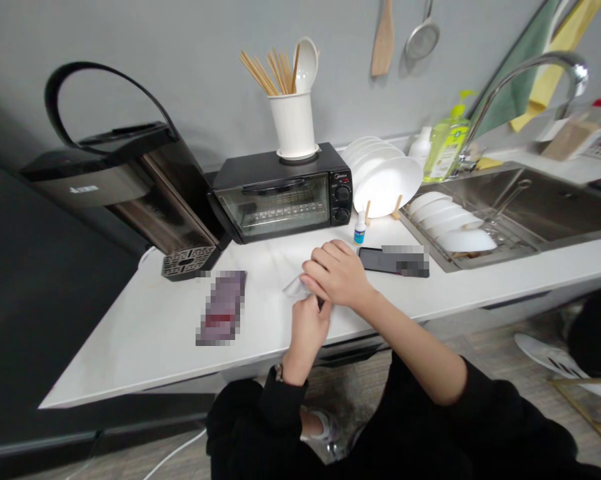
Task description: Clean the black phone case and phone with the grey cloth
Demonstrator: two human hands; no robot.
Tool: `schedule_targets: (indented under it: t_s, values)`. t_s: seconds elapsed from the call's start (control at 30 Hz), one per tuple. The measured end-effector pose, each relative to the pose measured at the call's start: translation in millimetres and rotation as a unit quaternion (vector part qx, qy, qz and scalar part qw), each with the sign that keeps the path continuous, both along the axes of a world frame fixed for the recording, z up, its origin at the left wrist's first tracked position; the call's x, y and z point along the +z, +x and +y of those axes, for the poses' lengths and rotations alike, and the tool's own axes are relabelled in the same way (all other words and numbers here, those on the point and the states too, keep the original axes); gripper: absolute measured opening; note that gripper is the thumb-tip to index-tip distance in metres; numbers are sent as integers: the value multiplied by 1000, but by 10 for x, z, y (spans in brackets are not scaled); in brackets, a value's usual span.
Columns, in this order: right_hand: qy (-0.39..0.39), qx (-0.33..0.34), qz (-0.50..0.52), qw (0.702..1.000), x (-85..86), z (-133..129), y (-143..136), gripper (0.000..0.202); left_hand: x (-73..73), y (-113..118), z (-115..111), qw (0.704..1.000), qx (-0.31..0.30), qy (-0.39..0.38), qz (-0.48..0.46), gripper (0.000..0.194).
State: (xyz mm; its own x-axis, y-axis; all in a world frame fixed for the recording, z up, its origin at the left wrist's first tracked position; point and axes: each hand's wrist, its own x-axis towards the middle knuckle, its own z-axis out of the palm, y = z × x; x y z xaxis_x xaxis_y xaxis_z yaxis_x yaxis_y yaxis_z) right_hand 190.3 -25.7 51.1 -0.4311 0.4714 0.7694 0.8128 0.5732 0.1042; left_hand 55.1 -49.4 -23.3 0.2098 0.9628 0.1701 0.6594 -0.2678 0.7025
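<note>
My right hand (337, 275) is closed, with its fingers curled over a light grey cloth (295, 288) that sticks out on the left. Just below it, my left hand (310, 325) is closed too, its thumb side against the right hand. A small dark piece (321, 303) shows between the two hands; the rest is covered, and I cannot tell what it is. Both hands are above the front part of the white counter (145, 340). Behind the right hand stands a small white bottle with a blue label (359, 230), and a dark phone (375, 259) lies to the right.
A flat purplish thing (225, 300), blurred out, lies on the left. Behind are a black drinks machine (145, 180) and a toaster oven (285, 200) bearing a utensil holder (293, 123). Racked plates (390, 183), bowls (465, 240) and a sink (560, 207) are on the right.
</note>
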Motion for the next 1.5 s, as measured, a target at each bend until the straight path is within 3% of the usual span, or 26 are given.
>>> schedule_targets:
  t_s: [0.17,0.27,0.4,0.47,0.7,0.9,1.13,1.27,1.4,1.5]
  values:
    - [-87,-163,138,973,88,49,81,53,10,16,-8,1000,-5,13,-5,24]
    - [-67,-121,130,982,28,-67,17,47,2,9,-9,1000,-9,19,17,20]
    - [-8,-12,17,1000,-11,-119,-34,39,-29,-10,1,997,-5,34,63,18]
    - [-1,8,-24,1000,26,-70,-23,38,-32,-4,8,997,-5,33,69,18]
    - [-25,-114,134,984,110,-4,30,32,29,21,-22,999,-17,17,-21,17]
    - [-40,-146,244,958,-61,-145,175,49,10,-86,-55,983,-27,19,-181,22]
    - [-19,-165,267,949,-360,-232,345,55,-12,-151,-151,979,-13,27,-204,20]
    - [-28,-186,228,955,-528,-196,417,50,-31,-157,-198,978,16,8,-208,21]
    - [-85,-150,172,970,-632,-329,175,39,-55,-158,-190,985,21,4,-170,22]
    - [-162,-66,149,973,-669,-570,-165,28,-94,-203,-163,990,18,37,-134,18]
